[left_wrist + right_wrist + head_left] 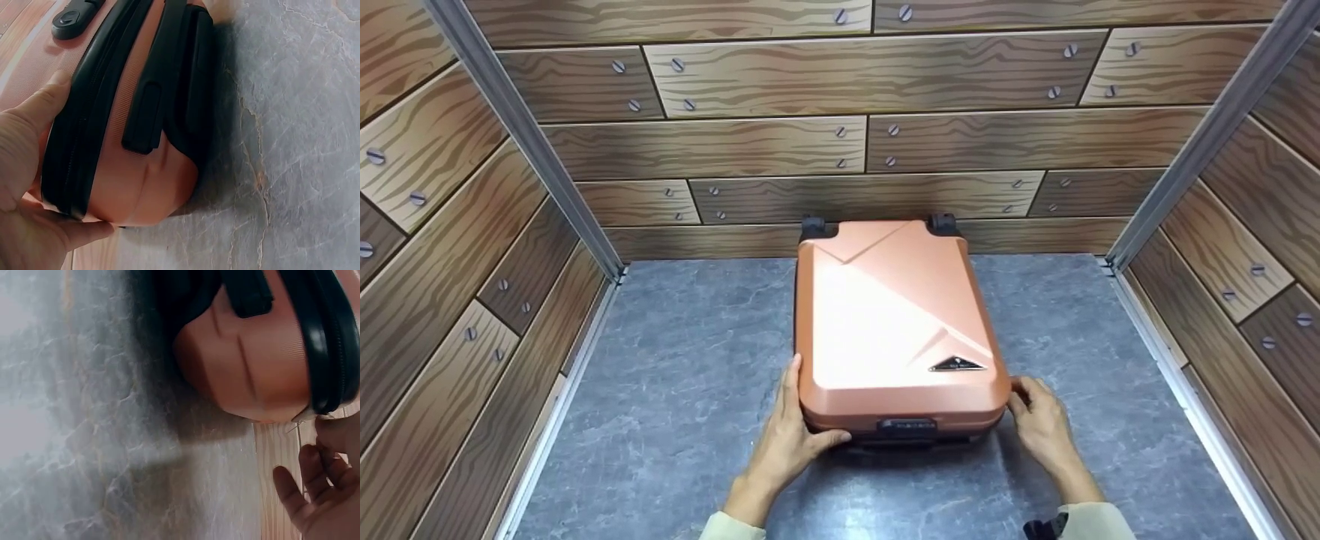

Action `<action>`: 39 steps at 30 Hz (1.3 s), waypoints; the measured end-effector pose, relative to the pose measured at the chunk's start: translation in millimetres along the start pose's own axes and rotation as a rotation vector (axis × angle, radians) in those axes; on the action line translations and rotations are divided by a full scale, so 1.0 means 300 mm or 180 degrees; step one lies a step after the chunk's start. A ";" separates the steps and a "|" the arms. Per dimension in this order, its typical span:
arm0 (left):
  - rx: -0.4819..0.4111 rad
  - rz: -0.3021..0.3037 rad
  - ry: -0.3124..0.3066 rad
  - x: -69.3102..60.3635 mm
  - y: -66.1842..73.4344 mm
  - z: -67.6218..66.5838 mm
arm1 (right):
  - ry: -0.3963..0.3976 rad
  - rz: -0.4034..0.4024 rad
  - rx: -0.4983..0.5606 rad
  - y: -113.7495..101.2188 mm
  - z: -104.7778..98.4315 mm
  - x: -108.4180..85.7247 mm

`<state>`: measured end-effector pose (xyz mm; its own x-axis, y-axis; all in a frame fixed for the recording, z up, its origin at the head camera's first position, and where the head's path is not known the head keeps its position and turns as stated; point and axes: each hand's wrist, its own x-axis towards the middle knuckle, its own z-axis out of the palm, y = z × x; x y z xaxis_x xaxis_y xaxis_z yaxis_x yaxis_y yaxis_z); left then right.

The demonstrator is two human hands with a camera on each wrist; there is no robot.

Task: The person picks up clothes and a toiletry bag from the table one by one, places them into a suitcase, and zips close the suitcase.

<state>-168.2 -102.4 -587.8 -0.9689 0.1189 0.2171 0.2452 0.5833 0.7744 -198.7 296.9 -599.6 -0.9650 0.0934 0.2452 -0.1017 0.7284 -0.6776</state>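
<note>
- The suitcase (885, 315) lies flat on the gray marbled surface (697, 360), in the middle and just in front of the back wall (765, 146).
- Its far end carries two black wheels (943, 224); a dark lock (907, 427) sits at the end nearest me.
- A small black badge (958, 364) is set on the upper shell, toward the near right corner, and a bright glare whitens the left part of that shell.
- My left hand (784, 442) is spread wide around the near left corner: fingers nearly straight along the left side, thumb against the near end.
- From my left wrist I see the thumb touching the edge of the black zipper band (73, 140), with a dark handle (143, 118) lower on that end.
- My right hand (1042, 424) is at the near right corner, its fingers loosely bent and the thumb close to them; I cannot tell whether it pinches anything there.
- From my right wrist, a fingertip is right by the zipper band's lower end, while other fingers stand apart from the shell.
- Pale sleeves (1099, 521) cover my forearms, and a black strap (1044, 527) shows by the right one.
- Plank-patterned side walls (442, 300) rise at left and right, meeting the back wall at metal posts (536, 142).
</note>
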 end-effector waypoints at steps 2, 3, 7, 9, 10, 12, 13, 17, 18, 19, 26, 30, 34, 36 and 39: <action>0.0004 0.0036 0.0059 0.000 -0.002 0.004 | 0.0107 0.0015 -0.0033 -0.001 0.007 -0.006; 0.0003 0.0063 0.0088 0.000 -0.004 0.007 | 0.0160 0.0042 -0.0026 -0.003 0.010 -0.009; 0.0013 0.0176 0.0160 -0.002 -0.006 0.015 | 0.0311 0.0262 0.0102 -0.012 0.025 -0.023; 0.0019 0.0224 0.0179 -0.002 -0.007 0.018 | 0.0375 0.0367 0.0192 -0.017 0.033 -0.027; 0.0029 0.0243 0.0183 -0.004 -0.007 0.018 | 0.0398 0.0407 0.0226 -0.019 0.037 -0.029; 0.0057 0.0291 0.0197 -0.005 -0.009 0.018 | 0.0437 0.0449 0.0272 -0.022 0.043 -0.033; 0.0062 0.0302 0.0199 -0.005 -0.009 0.018 | 0.0455 0.0469 0.0283 -0.022 0.045 -0.034; 0.0121 0.0373 0.0182 -0.004 -0.010 0.016 | 0.0487 0.0540 0.0366 -0.021 0.046 -0.040; 0.0130 0.0384 0.0173 -0.004 -0.010 0.016 | 0.0488 0.0566 0.0405 -0.020 0.046 -0.041; 0.0138 0.0390 0.0165 -0.004 -0.010 0.015 | 0.0481 0.0592 0.0461 -0.020 0.046 -0.043; 0.0114 0.0378 0.0157 -0.004 -0.010 0.015 | 0.0317 0.0720 0.1164 -0.005 0.042 -0.054; 0.0079 0.0238 0.0073 -0.008 -0.007 0.015 | 0.0190 0.0786 0.1870 0.010 0.039 -0.064; 0.0046 0.0175 0.0038 -0.008 -0.003 0.013 | 0.0067 0.0742 0.2457 0.032 0.038 -0.076; 0.0038 0.0182 0.0041 -0.007 -0.002 0.012 | -0.0004 0.0711 0.2748 0.040 0.037 -0.082; 0.0052 0.0215 0.0067 -0.005 -0.005 0.011 | -0.0134 0.0702 0.3017 0.046 0.032 -0.087</action>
<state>-167.2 -100.8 -591.1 -0.9492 0.1415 0.2811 0.3090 0.5877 0.7477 -177.3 298.0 -622.0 -0.9917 0.1244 0.0334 -0.0523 -0.1526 -0.9869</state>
